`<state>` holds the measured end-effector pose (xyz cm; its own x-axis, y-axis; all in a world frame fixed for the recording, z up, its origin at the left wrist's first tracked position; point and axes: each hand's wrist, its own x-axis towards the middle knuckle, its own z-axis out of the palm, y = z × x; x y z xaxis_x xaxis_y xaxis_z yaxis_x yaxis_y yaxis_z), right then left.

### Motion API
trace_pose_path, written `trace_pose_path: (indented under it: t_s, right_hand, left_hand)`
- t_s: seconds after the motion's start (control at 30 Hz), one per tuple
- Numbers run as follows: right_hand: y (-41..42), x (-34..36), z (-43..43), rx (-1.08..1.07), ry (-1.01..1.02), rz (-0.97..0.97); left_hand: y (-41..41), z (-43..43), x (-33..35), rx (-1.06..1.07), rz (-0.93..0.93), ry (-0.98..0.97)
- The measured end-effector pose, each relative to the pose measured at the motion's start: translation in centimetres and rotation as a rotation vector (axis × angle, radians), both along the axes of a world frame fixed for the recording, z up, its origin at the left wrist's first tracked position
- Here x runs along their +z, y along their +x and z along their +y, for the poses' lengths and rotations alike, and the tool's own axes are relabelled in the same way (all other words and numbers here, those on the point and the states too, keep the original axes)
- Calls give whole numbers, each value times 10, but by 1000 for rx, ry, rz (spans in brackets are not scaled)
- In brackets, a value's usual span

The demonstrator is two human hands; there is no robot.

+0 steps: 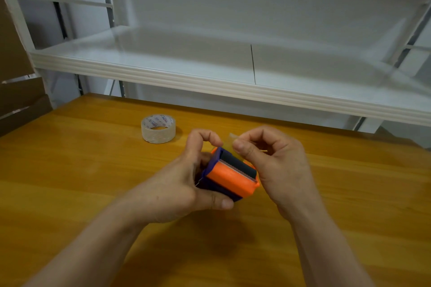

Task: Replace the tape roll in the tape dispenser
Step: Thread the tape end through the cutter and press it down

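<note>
My left hand (184,184) grips an orange and dark blue tape dispenser (231,176) a little above the wooden table (93,170), thumb under its near side. The dispenser's toothed cutter edge faces up. My right hand (275,163) pinches a clear strip of tape (229,141) between thumb and forefinger at the dispenser's far end. A separate roll of clear tape (158,128) with a white printed core lies flat on the table, behind and to the left of both hands. The inside of the dispenser is hidden.
A white metal shelf (233,86) juts out over the table's far edge at about head height. Brown cardboard boxes (16,91) stand at the left.
</note>
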<state>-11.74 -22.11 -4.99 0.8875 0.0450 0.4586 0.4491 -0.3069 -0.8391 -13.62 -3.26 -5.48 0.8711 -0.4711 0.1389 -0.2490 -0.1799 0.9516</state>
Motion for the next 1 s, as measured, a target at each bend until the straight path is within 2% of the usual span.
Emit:
trace_pose_path:
  t_s: [0.27, 0.5, 0.73, 0.87, 1.0]
  right_hand:
    - [-5, 1, 3, -113, -145, -93]
    - [-10, 3, 7, -163, -72, -140]
    - [-11, 5, 8, -175, -139, -244]
    - [-12, 4, 7, -93, -58, -151]
    - [-15, 7, 9, -95, -4, -149]
  left_hand:
    - [-2, -5, -1, -6, 18, -3]
    - [-3, -6, -2, -38, 54, -83]
    - [-2, -4, 0, -30, 45, -33]
    - [-1, -4, 1, 3, 1, 66]
    - [1, -3, 1, 14, -22, 57]
